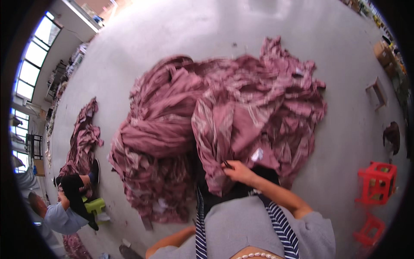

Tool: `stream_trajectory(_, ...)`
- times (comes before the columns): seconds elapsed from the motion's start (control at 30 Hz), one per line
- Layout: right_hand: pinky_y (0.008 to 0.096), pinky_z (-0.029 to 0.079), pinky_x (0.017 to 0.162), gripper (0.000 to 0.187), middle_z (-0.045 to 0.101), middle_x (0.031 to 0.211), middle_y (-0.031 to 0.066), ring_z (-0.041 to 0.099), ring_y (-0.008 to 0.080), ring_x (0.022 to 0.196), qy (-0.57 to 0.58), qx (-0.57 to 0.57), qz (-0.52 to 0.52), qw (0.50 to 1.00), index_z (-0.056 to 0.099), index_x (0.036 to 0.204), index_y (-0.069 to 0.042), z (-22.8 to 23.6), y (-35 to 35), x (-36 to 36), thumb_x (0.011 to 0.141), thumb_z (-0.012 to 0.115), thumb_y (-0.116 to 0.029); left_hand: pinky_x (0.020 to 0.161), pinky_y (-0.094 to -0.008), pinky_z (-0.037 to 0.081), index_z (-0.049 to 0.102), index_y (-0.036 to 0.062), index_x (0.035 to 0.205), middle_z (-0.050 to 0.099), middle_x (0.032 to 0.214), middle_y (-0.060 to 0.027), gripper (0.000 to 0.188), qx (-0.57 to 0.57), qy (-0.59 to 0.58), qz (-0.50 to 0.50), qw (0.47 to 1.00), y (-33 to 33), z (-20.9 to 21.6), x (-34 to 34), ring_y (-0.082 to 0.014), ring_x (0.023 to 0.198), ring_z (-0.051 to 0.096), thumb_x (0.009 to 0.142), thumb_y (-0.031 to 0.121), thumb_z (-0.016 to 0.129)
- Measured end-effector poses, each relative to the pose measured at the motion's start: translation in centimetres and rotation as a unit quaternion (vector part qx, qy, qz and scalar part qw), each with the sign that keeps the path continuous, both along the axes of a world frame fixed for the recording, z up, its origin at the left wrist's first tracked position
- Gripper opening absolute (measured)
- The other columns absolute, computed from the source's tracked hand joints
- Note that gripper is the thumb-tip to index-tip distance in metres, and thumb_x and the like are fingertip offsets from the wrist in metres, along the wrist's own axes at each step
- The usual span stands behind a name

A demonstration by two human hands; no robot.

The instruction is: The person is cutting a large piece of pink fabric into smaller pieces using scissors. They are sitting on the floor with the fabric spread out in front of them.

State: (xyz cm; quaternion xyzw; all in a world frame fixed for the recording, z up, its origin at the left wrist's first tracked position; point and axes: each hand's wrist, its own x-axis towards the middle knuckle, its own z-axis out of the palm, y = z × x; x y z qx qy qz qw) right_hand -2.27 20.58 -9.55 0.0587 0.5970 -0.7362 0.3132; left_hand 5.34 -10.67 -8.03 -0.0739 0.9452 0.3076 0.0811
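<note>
Over my lap and the floor in front of me spreads a big heap of dusty-pink cloth point(159, 134) with paler streaks. My right hand point(239, 172) is closed at the heap's near edge, against a fold that hangs over my dark apron. A small dark object point(226, 164) pokes out between its fingers; blur hides what kind it is. Just beyond that hand, a white tag or scrap point(257, 154) lies on the cloth. My left forearm point(171, 241) reaches inward at the bottom and disappears behind my body, so its hand is hidden.
At the left, another person point(64, 216) sits on a green stool point(95, 205) beside a smaller pink cloth pile point(82, 142). Red plastic stools point(377, 183) stand at right. Farther back are a small wooden stool point(377, 93) and cardboard boxes point(384, 56).
</note>
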Motion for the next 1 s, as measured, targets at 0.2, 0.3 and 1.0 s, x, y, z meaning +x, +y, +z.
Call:
stream_trajectory(0.2,0.0342,0.048,0.070,0.024,0.064,0.083,0.0167,0.062,0.0251,0.075,0.198,0.083,0.022,0.976,0.060,0.106,0.001,1.4,-0.9,0.1,0.086,0.056,-0.013,0.075,-0.0290,0.046,0.063,0.0050,0.107,0.062,0.094,-0.0061,0.024,0.025,-0.232,-0.193,0.953,4.9,-0.6,5.0,-0.0149,0.083,0.056,0.085,0.009,0.054)
stream_trajectory(0.3,0.0408,0.049,0.074,0.024,0.065,0.091,0.0208,0.062,0.0379,0.088,0.248,0.135,0.041,0.958,0.061,0.105,-0.002,2.7,-1.5,-0.2,0.086,0.056,-0.016,0.074,-0.0282,0.046,0.064,0.0042,0.106,0.063,0.092,-0.0063,0.023,-0.017,-0.329,-0.272,0.904,4.9,-1.7,6.7,-0.0146,0.081,0.057,0.084,0.008,0.056)
stream_trajectory(1.0,0.0373,0.051,0.067,0.028,0.061,0.087,0.0102,0.063,0.0288,0.080,0.358,0.453,-0.086,0.812,0.060,0.093,-0.004,2.1,12.4,4.4,0.067,0.070,-0.001,0.098,-0.0401,0.041,0.065,0.0097,0.111,0.047,0.134,-0.0228,0.052,-0.054,0.159,-0.376,0.911,14.6,5.8,-10.8,-0.0384,0.124,0.046,0.060,0.002,0.073)
